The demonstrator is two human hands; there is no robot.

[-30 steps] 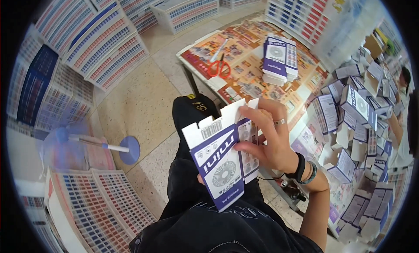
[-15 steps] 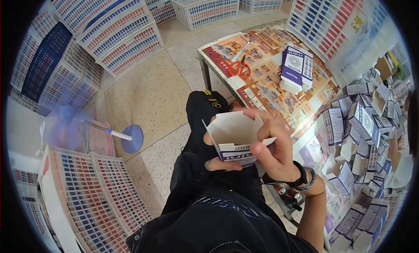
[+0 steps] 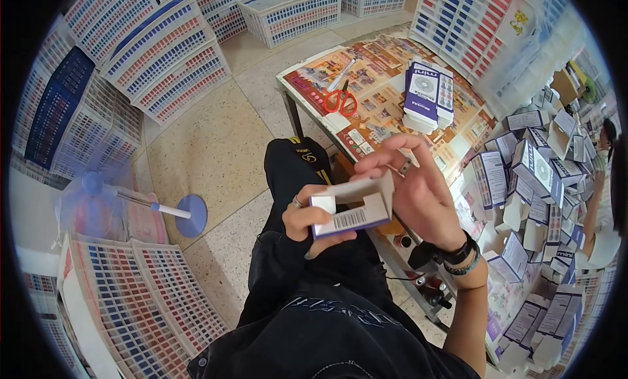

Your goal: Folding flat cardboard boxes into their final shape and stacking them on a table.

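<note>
A small white and purple carton [image 3: 356,220] is held above my lap, tilted, with its flapped end toward me. White side flaps are folded inward, and a wider flap stands up on the right. My left hand [image 3: 302,215] grips the carton's left side, with the thumb on the edge and fingers beneath. Just right of the carton, my right hand [image 3: 425,196] is raised with its fingers apart and holds nothing. Whether its fingertips touch the standing flap, I cannot tell.
A table [image 3: 314,71] holds red-handled scissors [image 3: 340,102], a pen [image 3: 341,74] and stacked flat cartons [image 3: 426,94]. Many loose cartons [image 3: 536,173] lie heaped on the right, where another person's arm [image 3: 594,215] shows. Plastic crates [image 3: 147,281] and a running fan [image 3: 93,186] stand left.
The carton has tipped so its flaps face me, and side flaps are now folded in. My right hand has let go and lifted away. Another person's arm has appeared at right.
</note>
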